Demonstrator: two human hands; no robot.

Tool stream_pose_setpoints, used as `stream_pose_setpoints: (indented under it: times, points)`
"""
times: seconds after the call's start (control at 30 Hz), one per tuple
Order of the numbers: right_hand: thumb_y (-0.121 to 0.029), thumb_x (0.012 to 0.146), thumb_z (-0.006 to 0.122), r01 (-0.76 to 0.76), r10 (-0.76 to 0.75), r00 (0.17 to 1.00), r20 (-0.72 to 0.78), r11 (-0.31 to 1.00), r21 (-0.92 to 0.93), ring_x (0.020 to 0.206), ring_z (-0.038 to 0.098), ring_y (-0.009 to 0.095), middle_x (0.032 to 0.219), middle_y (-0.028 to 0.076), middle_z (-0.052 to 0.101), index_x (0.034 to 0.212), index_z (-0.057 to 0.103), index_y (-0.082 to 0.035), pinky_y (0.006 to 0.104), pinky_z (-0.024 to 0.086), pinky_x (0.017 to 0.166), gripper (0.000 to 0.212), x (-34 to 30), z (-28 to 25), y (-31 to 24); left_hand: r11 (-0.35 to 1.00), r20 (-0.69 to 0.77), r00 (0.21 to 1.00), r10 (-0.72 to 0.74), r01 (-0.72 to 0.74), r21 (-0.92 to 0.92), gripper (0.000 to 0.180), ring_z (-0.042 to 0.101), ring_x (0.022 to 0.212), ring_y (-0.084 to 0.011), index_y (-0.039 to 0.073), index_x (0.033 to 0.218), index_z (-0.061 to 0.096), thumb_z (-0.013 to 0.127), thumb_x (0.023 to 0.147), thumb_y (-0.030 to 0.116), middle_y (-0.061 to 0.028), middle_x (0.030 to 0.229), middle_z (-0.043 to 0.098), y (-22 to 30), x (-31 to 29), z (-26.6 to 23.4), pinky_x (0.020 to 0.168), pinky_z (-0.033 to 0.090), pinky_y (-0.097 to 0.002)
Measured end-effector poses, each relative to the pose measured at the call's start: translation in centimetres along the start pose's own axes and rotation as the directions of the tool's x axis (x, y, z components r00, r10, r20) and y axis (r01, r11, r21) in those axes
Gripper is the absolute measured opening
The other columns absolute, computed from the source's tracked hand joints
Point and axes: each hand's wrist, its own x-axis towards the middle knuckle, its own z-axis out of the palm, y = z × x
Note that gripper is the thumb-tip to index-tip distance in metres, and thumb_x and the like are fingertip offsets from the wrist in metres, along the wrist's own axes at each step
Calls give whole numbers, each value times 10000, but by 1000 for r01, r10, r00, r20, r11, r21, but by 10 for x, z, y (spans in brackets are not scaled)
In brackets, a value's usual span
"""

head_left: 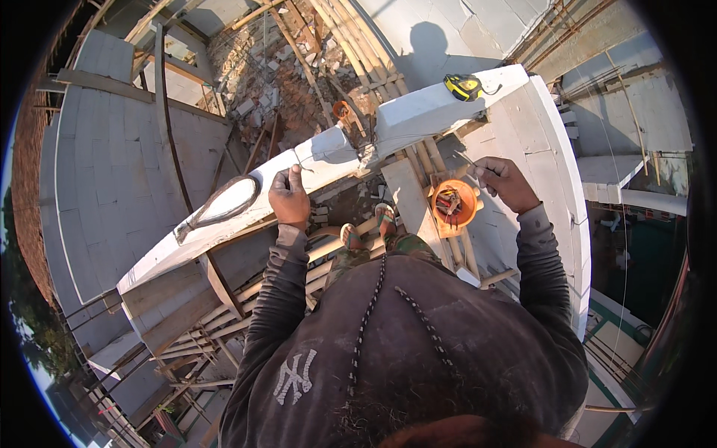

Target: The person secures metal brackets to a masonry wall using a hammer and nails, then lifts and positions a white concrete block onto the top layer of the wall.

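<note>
My left hand (290, 197) is closed, thumb up, at the near side of the white block wall top (326, 146). Something very thin shows by its fingertips, too small to name. My right hand (506, 184) pinches a thin nail-like rod (464, 157) that points up and left. Just left of that hand, an orange bucket (464, 216) holds several tools, their kinds hard to make out. A yellow and black tape measure (464, 87) lies on the wall top at the right. Left of my left hand, a dark loop-shaped thing (200, 218) rests on the wall.
Bamboo poles (308, 261) and a wooden plank (409, 198) lie around my sandalled feet (351, 236). Beyond the wall are broken rubble (261, 82), more bamboo (351, 37) and a small orange container (341, 110). White block walls (112, 157) rise at the left; drops open at both sides.
</note>
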Motion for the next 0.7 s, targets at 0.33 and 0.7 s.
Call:
stream_pose_setpoints:
  times: [0.33,0.7]
  points:
    - [-171,1029,580,409,-325,777,-539,911,41,704,575,94,760,12,615,1207,664,-37,272,462,658,238,152,87,20,817,120,962,-246,272,-509,213,508,579,-45,58,1183,683,597,1042,193,28,799,628,31,74,100,509,449,-226]
    - [-143,964,521,154,-341,856,-388,885,-440,1045,649,461,1112,276,689,1371,605,-101,510,508,922,418,185,178,105,719,237,896,-376,443,-536,261,648,806,-138,-9,1261,623,589,1019,84,-69,1004,651,-29,9,170,662,586,-291]
